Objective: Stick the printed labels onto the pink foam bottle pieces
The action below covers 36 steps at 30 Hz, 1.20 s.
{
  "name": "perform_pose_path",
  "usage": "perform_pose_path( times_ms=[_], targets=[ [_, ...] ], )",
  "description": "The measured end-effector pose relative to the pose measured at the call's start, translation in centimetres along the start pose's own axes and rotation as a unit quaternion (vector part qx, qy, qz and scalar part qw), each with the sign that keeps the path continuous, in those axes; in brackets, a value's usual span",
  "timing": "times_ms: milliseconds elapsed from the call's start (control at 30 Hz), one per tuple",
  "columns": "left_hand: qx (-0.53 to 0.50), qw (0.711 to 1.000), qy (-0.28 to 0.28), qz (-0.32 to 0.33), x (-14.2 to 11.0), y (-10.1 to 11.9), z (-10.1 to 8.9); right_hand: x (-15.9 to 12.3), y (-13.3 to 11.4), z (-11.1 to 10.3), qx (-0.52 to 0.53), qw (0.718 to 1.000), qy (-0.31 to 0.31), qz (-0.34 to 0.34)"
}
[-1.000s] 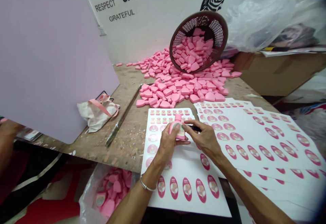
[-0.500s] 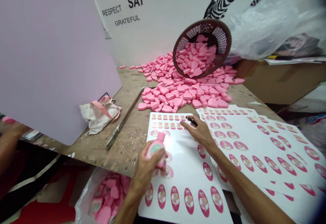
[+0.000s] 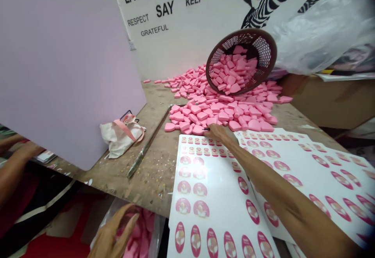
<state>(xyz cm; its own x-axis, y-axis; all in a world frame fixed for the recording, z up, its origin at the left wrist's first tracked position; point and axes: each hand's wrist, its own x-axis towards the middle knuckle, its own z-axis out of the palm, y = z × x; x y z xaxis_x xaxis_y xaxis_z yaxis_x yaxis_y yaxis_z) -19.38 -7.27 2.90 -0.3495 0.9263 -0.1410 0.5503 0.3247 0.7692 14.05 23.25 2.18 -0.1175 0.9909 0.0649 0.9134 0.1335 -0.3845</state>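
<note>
My left hand (image 3: 114, 234) is over a clear plastic bag (image 3: 159, 230) below the table edge, thumb and fingers apart. Pink pieces shaped like small flat bottles (image 3: 137, 236) fill the bag. At the near edge of a heap of similar pink bottles (image 3: 202, 115), my right hand (image 3: 218, 133) reaches out with a thin black tool (image 3: 206, 129) in its fingers. Whether those fingers also touch a bottle is hard to see. Under my right forearm lies a white sticker sheet (image 3: 218, 195) printed with pink ovals, half-rounds and small labels.
A brown basket (image 3: 271, 60) lies tipped on its side, spilling bottles. More sticker sheets (image 3: 295, 164) overlap at right. A white cloth bag (image 3: 120, 144) and a metal strip (image 3: 149, 140) lie left. A lilac panel (image 3: 67, 66) stands there; another person's arm (image 3: 19, 164) shows beyond it.
My left hand has moved down from above the sheet to the bag and no longer holds the labelled pink bottle. My right hand has moved forward from the sheet to the heap.
</note>
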Motion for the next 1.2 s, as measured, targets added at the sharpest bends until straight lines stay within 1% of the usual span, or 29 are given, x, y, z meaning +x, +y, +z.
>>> perform_pose_path(
  times_ms=[67,100,167,200,233,267,300,333,400,433,467,500,533,567,600,633,667,700,733,767,867,933,1000,1067,1133,1200],
  targets=[
    [-0.051,0.998,-0.033,0.001,0.9,2.6,1.2,-1.2,-0.1,-1.6,-0.001,1.0,0.012,-0.023],
    [-0.075,0.996,-0.041,0.009,1.2,4.0,1.8,-2.4,-0.3,-2.6,0.0,0.999,0.016,-0.035],
    [-0.122,0.991,-0.028,0.038,1.8,6.7,3.3,-6.1,-1.1,-4.6,0.011,0.997,0.006,-0.078],
    [-0.144,0.988,-0.021,0.059,1.8,7.9,4.0,-8.5,-1.7,-5.5,0.021,0.993,-0.014,-0.112],
    [-0.161,0.983,-0.039,0.081,1.7,8.9,4.8,-11.2,-2.5,-6.3,0.038,0.982,-0.044,-0.178],
    [-0.175,0.976,-0.081,0.102,1.3,9.7,5.5,-14.1,-3.2,-6.8,0.054,0.966,-0.079,-0.241],
    [-0.183,0.965,-0.141,0.122,0.6,10.3,6.2,-17.0,-3.9,-7.2,0.059,0.952,-0.104,-0.283],
    [-0.185,0.949,-0.213,0.138,-0.3,10.7,6.8,-19.7,-4.4,-7.3,0.063,0.945,-0.115,-0.3],
    [-0.199,0.908,-0.341,0.139,-2.5,10.8,8.1,-24.2,-4.6,-6.9,0.078,0.941,-0.111,-0.309],
    [-0.216,0.889,-0.386,0.121,-3.7,10.6,8.6,-25.8,-4.2,-6.4,0.095,0.944,-0.109,-0.298],
    [-0.243,0.874,-0.411,0.092,-4.9,10.2,9.2,-27.0,-3.5,-5.8,0.113,0.95,-0.105,-0.27],
    [-0.276,0.865,-0.414,0.06,-5.8,9.7,9.6,-27.9,-2.6,-5.1,0.125,0.963,-0.094,-0.221],
    [-0.305,0.865,-0.398,0.03,-6.4,9.2,10.0,-28.5,-1.5,-4.4,0.126,0.978,-0.071,-0.151],
    [-0.326,0.874,-0.361,0.009,-6.8,8.5,10.3,-28.9,-0.5,-3.7,0.11,0.991,-0.04,-0.069],
    [-0.334,0.891,-0.308,0.004,-6.8,7.9,10.6,-29.3,0.3,-3.0,0.082,0.997,-0.008,0.014],
    [-0.33,0.912,-0.245,0.011,-6.6,7.3,10.8,-29.6,0.9,-2.3,0.048,0.995,0.018,0.083],
    [-0.314,0.93,-0.187,0.026,-6.2,6.7,11.1,-29.9,1.2,-1.6,0.018,0.991,0.033,0.13],
    [-0.297,0.943,-0.144,0.043,-5.7,6.3,11.4,-30.2,1.2,-1.1,-0.004,0.987,0.037,0.154],
    [-0.285,0.949,-0.126,0.059,-5.2,5.8,11.7,-30.5,0.9,-0.7,-0.018,0.986,0.036,0.162],
    [-0.278,0.949,-0.128,0.072,-4.8,5.5,12.0,-30.8,0.4,-0.3,-0.026,0.985,0.037,0.166],
    [-0.285,0.941,-0.163,0.083,-4.1,4.9,13.0,-31.3,-1.0,0.2,-0.029,0.978,0.062,0.196],
    [-0.289,0.94,-0.157,0.09,-4.1,4.9,13.5,-31.3,-1.2,0.4,-0.015,0.972,0.101,0.213],
    [-0.292,0.94,-0.151,0.095,-4.2,5.0,13.7,-31.0,-0.5,0.6,0.026,0.963,0.157,0.218],
    [-0.295,0.938,-0.155,0.098,-4.2,5.0,13.6,-30.6,0.6,0.7,0.107,0.954,0.194,0.2],
    [-0.298,0.936,-0.161,0.099,-4.0,4.8,13.5,-30.1,1.6,0.8,0.183,0.949,0.197,0.165],
    [-0.301,0.934,-0.168,0.097,-3.8,4.6,13.4,-29.5,2.0,0.8,0.205,0.951,0.19,0.134]
  ],
)
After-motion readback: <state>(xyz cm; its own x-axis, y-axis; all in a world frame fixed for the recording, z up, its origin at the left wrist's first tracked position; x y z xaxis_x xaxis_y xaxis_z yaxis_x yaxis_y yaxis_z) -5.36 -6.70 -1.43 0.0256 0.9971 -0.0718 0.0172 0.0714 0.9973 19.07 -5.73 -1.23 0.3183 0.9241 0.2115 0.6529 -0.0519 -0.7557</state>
